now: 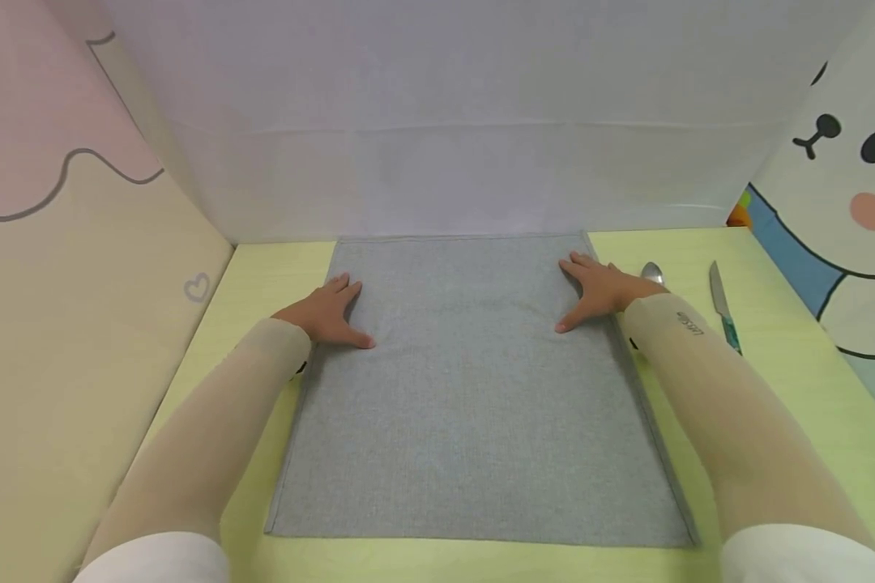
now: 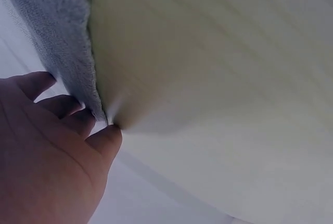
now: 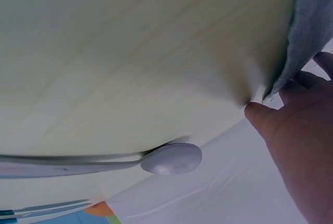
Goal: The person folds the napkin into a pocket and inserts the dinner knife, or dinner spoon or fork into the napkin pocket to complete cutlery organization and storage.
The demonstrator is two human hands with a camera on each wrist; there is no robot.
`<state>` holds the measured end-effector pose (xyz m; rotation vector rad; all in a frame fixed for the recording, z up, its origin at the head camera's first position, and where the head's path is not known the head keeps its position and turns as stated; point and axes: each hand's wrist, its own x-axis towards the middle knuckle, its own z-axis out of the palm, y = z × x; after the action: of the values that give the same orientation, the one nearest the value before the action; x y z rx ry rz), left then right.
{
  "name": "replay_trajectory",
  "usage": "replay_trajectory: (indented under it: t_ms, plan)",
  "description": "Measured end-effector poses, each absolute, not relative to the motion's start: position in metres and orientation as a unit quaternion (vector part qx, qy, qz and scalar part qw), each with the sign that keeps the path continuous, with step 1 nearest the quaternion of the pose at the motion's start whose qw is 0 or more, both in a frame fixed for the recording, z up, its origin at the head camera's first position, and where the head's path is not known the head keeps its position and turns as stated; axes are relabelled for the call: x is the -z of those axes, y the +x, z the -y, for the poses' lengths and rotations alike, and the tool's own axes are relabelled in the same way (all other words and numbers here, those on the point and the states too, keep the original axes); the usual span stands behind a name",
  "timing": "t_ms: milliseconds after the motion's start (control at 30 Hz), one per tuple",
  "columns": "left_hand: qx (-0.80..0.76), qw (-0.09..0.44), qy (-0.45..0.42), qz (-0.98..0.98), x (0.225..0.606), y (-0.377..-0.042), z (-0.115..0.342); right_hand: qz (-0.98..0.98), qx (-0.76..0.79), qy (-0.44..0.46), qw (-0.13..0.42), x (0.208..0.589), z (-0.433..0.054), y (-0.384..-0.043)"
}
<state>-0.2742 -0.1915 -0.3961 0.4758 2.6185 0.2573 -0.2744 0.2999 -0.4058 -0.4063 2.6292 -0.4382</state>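
A grey cloth [image 1: 467, 437] lies spread flat on the pale yellow table, with faint creases across its upper part. My left hand [image 1: 328, 313] rests on its left side, fingers spread and thumb pointing inward. On the opposite side my right hand [image 1: 596, 291] rests on the cloth near its far right corner, fingers also spread. In the left wrist view, the fingertips [image 2: 112, 133] sit right at the cloth's edge [image 2: 78, 52]. The right wrist view likewise has fingertips [image 3: 255, 110] by the cloth border [image 3: 307, 31].
Just right of my right hand lies a metal spoon [image 1: 652, 273], its handle hidden behind the forearm. Farther right is a knife [image 1: 719, 295] with a green patterned handle. A white wall [image 1: 467, 178] stands behind the table [image 1: 802, 356], and a cream panel [image 1: 80, 348] borders the left.
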Motion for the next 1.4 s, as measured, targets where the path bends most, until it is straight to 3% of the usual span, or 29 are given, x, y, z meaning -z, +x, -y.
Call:
replay_trajectory:
  t_ms: [467, 733, 1033, 1400]
  plan:
    - [-0.080, 0.228, 0.181, -0.953, 0.395, -0.275, 0.197, -0.952, 0.169, -0.138, 0.215, 0.407, -0.304, -0.276]
    - [-0.118, 0.211, 0.183, -0.953, 0.392, -0.294, 0.204, -0.953, 0.204, -0.114, 0.194, 0.407, -0.311, -0.291]
    - [-0.183, 0.187, 0.089, -0.961, 0.384, -0.332, 0.201, -0.960, 0.214, -0.050, 0.176, 0.392, -0.325, -0.308]
    - [-0.281, 0.137, -0.052, -0.948, 0.394, -0.359, 0.204, -0.967, 0.211, -0.040, 0.135, 0.406, -0.323, -0.313]
